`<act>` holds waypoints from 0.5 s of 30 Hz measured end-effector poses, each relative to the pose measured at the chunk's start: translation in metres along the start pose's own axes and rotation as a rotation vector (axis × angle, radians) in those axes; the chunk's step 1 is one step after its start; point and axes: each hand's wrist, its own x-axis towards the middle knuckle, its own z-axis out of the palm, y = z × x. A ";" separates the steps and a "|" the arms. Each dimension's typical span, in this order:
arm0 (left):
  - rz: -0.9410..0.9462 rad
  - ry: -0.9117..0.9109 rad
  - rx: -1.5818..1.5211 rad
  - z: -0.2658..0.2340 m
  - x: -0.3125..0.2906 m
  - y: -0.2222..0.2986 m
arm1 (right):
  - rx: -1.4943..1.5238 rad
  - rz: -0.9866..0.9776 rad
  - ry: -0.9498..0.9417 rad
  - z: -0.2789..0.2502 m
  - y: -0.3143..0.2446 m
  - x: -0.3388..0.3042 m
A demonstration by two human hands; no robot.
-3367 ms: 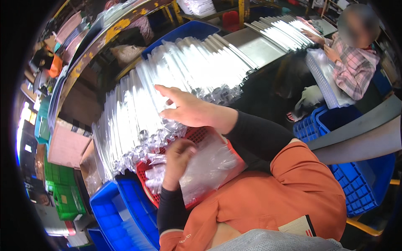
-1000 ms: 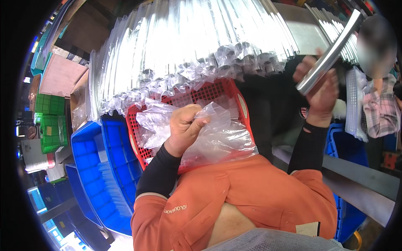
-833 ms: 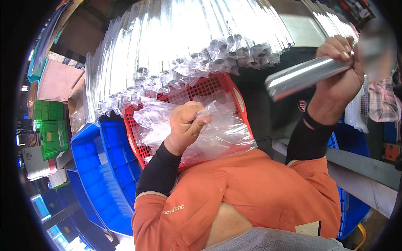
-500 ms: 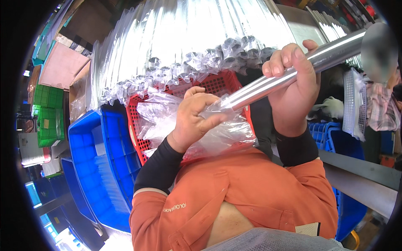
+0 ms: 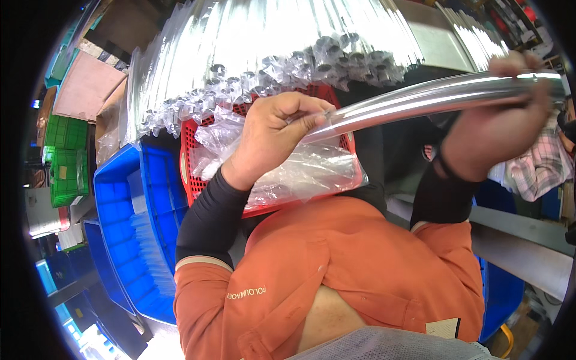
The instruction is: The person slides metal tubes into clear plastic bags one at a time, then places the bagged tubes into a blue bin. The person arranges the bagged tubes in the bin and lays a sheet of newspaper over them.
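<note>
The shiny metal tube [image 5: 420, 99] lies across the middle of the view, held up in the air over the red basket [image 5: 187, 180]. The right hand [image 5: 495, 129] is closed around the far part of the tube. The left hand [image 5: 273, 135] is closed around the near end, and it pinches a clear plastic bag [image 5: 300, 174] there — the bag's mouth seems to sit right at the tube's tip, though I cannot tell if the tip is inside yet.

To do this step well, I think the left hand should keep the bag mouth open and still, while the right hand keeps the tube straight and slides it slowly. A tilted tube could catch the thin plastic and tear it.

More clear bags fill the red basket. Just beside it sits a blue crate [image 5: 126, 228]. Behind both lies a big pile of wrapped tubes [image 5: 264, 42] — shiny and packed close together.
</note>
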 end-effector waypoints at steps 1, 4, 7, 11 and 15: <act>-0.055 -0.019 0.166 0.001 0.004 0.008 | -0.003 -0.084 -0.134 -0.003 -0.005 0.008; 0.312 0.058 0.166 0.012 0.025 0.032 | -0.140 -0.239 -0.365 -0.035 -0.002 0.011; 0.494 0.229 0.320 0.017 0.046 0.063 | -0.119 -0.383 -0.385 -0.063 0.059 -0.037; 0.667 0.258 0.039 0.010 0.087 0.096 | -0.495 -0.056 -0.742 -0.085 0.117 -0.086; 0.995 0.218 -0.338 -0.011 0.124 0.118 | -0.547 0.211 -0.715 -0.083 0.124 -0.112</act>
